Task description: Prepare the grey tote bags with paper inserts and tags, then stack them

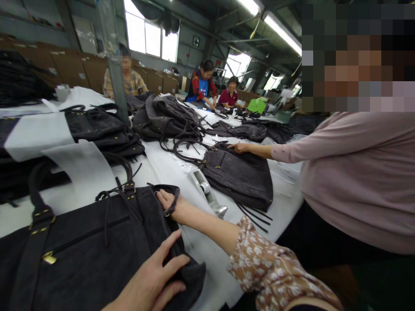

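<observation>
A dark grey handbag [97,255] lies on the table in front of me, with two handles, brass-coloured rivets and a zip with a gold pull tab [49,258]. My left hand [158,272] rests on its right side, fingers spread. At the bag's upper right corner is my right hand [170,205], its fingers stretched out against the top edge. A side strap [177,201] with a ring loops over that hand near the wrist. Parts of the right fingers are hidden by the bag's edge. Thin dark cords [123,194] hang by the nearer handle.
Beyond my right arm, a grey metal tape dispenser [207,194] stands on the white-covered table [162,166]. A co-worker's hand [240,148] touches another dark bag [238,170]. Stacked bags [106,134] with white sheets lie left, near a metal post [113,65]. Other people work at the back.
</observation>
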Demonstrator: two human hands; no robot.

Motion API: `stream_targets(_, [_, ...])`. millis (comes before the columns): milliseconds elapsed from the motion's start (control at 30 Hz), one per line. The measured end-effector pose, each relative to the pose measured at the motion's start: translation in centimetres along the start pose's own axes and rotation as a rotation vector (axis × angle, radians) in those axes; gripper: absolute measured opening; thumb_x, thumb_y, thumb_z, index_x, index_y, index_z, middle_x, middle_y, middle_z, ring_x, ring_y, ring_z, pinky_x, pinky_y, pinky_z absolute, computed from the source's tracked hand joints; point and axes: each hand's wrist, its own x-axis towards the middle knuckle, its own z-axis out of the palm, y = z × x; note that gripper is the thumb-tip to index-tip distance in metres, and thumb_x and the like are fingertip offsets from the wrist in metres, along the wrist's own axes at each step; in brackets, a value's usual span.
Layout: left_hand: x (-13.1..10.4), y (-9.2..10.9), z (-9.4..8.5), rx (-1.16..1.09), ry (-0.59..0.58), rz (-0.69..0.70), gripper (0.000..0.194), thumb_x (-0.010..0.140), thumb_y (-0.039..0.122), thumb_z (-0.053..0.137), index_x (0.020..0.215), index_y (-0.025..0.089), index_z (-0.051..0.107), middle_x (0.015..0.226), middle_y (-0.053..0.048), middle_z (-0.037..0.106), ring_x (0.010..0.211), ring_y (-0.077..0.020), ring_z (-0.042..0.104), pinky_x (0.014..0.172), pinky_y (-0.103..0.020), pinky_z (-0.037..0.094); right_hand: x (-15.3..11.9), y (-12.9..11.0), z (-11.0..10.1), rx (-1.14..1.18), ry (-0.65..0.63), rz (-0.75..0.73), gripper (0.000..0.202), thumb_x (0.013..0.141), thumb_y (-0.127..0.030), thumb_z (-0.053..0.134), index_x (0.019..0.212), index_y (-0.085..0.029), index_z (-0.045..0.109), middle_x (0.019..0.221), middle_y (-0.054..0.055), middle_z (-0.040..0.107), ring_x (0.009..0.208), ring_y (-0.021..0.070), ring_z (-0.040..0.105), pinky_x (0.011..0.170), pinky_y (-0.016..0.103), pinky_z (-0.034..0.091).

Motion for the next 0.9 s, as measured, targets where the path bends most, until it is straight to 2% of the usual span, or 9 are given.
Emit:
stream_targets(133, [0.0,0.4,-0.2,-0.021,0.056,-0.055,0.052,0.086,0.018,0.052,0.135,0.026,0.036,0.155,-0.009,0.012,0.136,-0.0243,0.032,0.104,-0.035,0.042,-8.2,-0.4,-6.2,0.153,-0.188,-0.1,0.041,0.074,-0.005,0.051,0.114,-0.012,0.056,0.115,0.011,0.059,0.098,0.0206,0.059,0.086,0.031,0.048])
stream_targets(233, [-0.1,0.6,-0.1,-0.06,0.109,-0.101,0.056,0.086,0.021,0.054,0.137,0.026,0.031,0.154,-0.011,0.016,0.131,-0.0242,0.04,0.1,-0.035,0.047,-13.0,-2.0,-9.4,0.398,-0.322,-0.104,0.053,0.069,-0.021,0.068,0.12,-0.017,0.055,0.114,0.008,0.059,0.098,0.0196,0.059,0.082,0.027,0.047])
stream_targets(333, [-0.5,0.9,-0.2,-0.082,0.259,-0.161,0.054,0.086,0.028,0.057,0.133,0.025,0.031,0.147,-0.016,0.029,0.103,-0.0181,0.061,0.087,-0.032,0.055,-15.2,-4.7,-8.2,0.42,-0.281,0.068,0.028,0.072,-0.032,0.068,0.097,-0.018,0.064,0.091,0.003,0.063,0.074,0.0146,0.06,0.061,0.022,0.044])
stream_targets(433, [-0.9,1.4,-0.4,-0.029,0.326,-0.236,0.036,0.087,0.035,0.056,0.118,0.023,0.043,0.122,-0.01,0.053,0.086,-0.0149,0.064,0.077,-0.028,0.057,-16.0,-7.0,-3.7,0.225,-0.025,0.217,0.008,0.078,-0.017,0.057,0.071,-0.016,0.06,0.066,0.002,0.057,0.057,0.0134,0.053,0.05,0.023,0.037])
stream_targets(533, [-1.5,1.8,0.3,0.05,0.145,-0.268,0.036,0.089,0.034,0.051,0.123,0.022,0.047,0.119,-0.011,0.057,0.104,-0.0202,0.061,0.087,-0.031,0.055,-17.1,-8.4,0.8,0.06,0.22,0.16,0.023,0.083,-0.012,0.045,0.064,-0.019,0.056,0.057,0.003,0.054,0.053,0.016,0.05,0.048,0.027,0.036])
stream_targets(667, [-2.5,1.4,3.2,0.176,-0.151,-0.115,0.081,0.077,0.039,0.066,0.145,0.024,0.025,0.149,-0.018,0.029,0.134,-0.0422,0.028,0.1,-0.062,0.037,-19.1,-8.8,2.5,0.162,0.308,0.211,0.032,0.088,-0.018,0.035,0.068,-0.021,0.059,0.059,0.006,0.058,0.054,0.0188,0.054,0.049,0.03,0.043])
stream_targets(733, [-2.7,1.4,4.3,0.215,-0.278,-0.115,0.091,0.072,0.037,0.072,0.146,0.029,0.021,0.153,-0.017,0.017,0.136,-0.0476,0.016,0.097,-0.074,0.025,-19.7,-8.1,0.8,0.347,0.203,0.294,0.023,0.084,-0.019,0.041,0.092,-0.02,0.063,0.072,0.007,0.064,0.064,0.0203,0.061,0.057,0.032,0.05])
stream_targets(800, [-2.6,1.7,4.7,0.245,-0.339,-0.16,0.089,0.071,0.033,0.074,0.144,0.037,0.023,0.154,-0.016,0.014,0.136,-0.0487,0.013,0.095,-0.078,0.018,-19.3,-7.2,-2.4,0.522,0.094,0.369,0.052,0.076,-0.015,0.049,0.128,-0.02,0.048,0.089,0.007,0.068,0.078,0.0201,0.065,0.07,0.034,0.054])
stream_targets(900, [-2.1,2.4,4.3,0.26,-0.366,-0.178,0.089,0.069,0.028,0.077,0.14,0.046,0.026,0.154,-0.016,0.016,0.134,-0.0505,0.016,0.091,-0.081,0.015,-15.7,-7.0,-8.1,0.658,0.239,0.456,0.077,0.071,-0.009,0.047,0.144,-0.02,0.024,0.102,0.006,0.067,0.086,0.0172,0.067,0.079,0.033,0.055])
